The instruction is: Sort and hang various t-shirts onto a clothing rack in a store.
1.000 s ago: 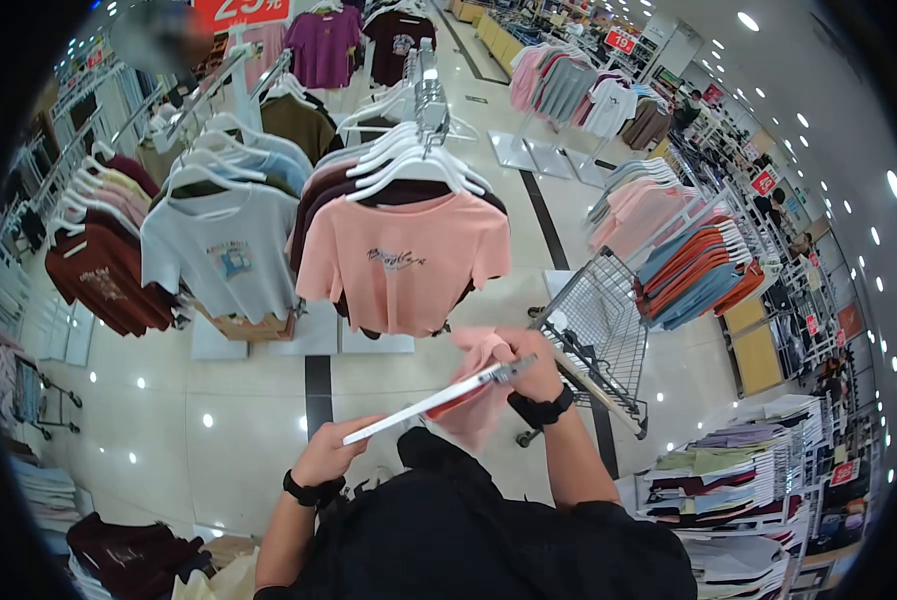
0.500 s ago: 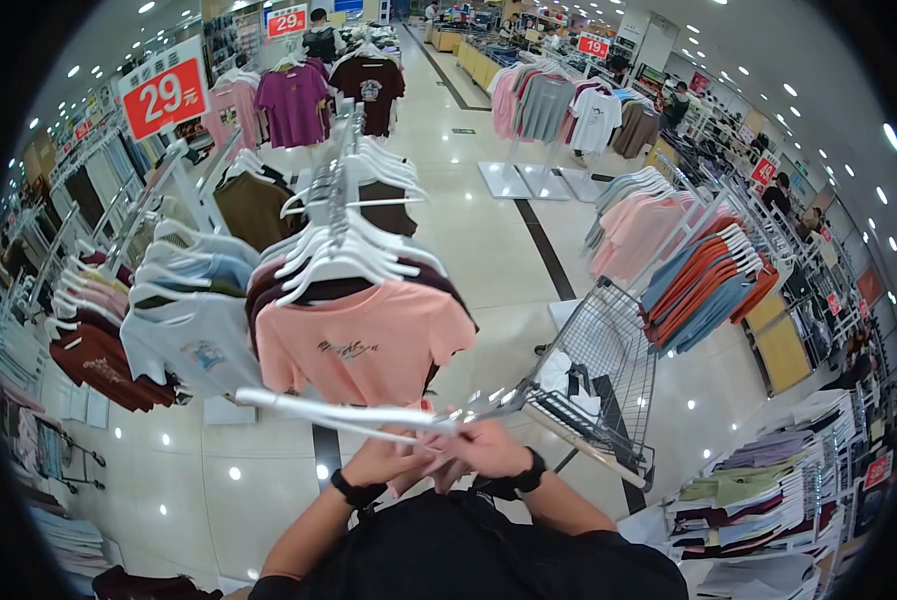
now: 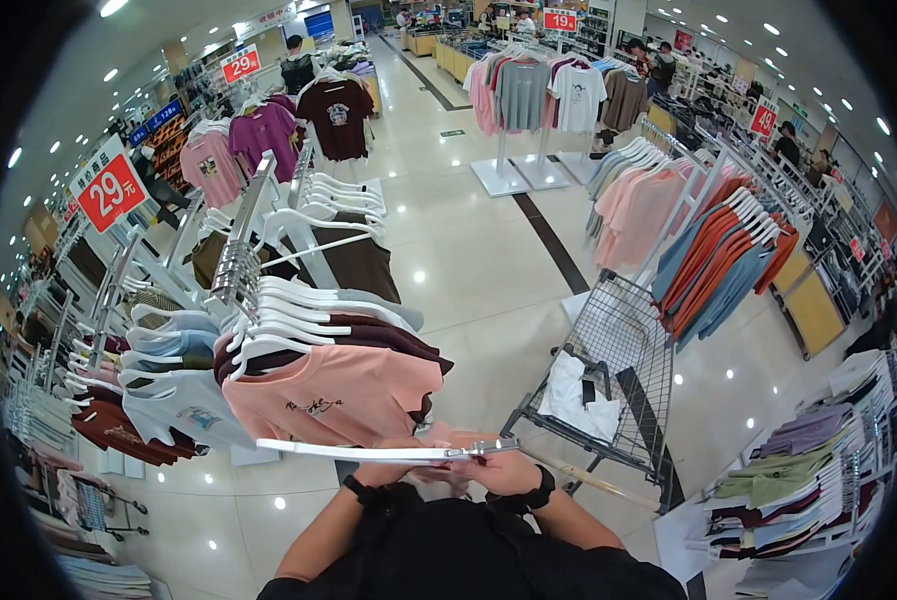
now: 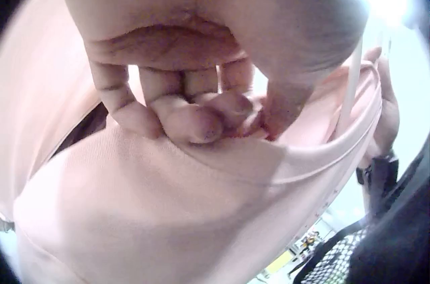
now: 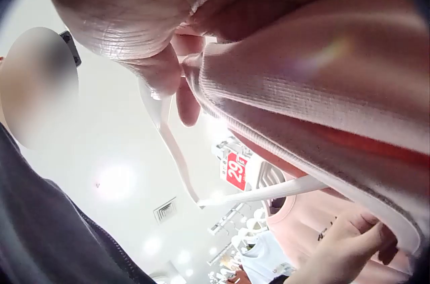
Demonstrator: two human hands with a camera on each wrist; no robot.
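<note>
A white hanger (image 3: 368, 452) lies level in front of my chest, with a pink shirt (image 3: 446, 437) bunched between my hands. My left hand (image 3: 388, 470) has its fingers (image 4: 181, 112) curled into the pink shirt (image 4: 168, 203), pinching the fabric. My right hand (image 3: 503, 468) grips the hanger's hook end together with a fold of the shirt (image 5: 316, 75); the white hanger (image 5: 176, 159) runs out from between its thumb and fingers. The left hand (image 5: 346, 244) shows low in the right wrist view.
A rack (image 3: 238, 260) of shirts on white hangers, with a pink shirt (image 3: 333, 395) in front, stands just ahead on the left. A wire shopping cart (image 3: 608, 370) holding white cloth is at my right. More racks, folded stacks (image 3: 788, 470) and price signs surround the glossy floor.
The hanger has swung from slanted to level and sits lower, close to my body. My left hand has left the hanger's end and now pinches the pink shirt. My head has turned right and up.
</note>
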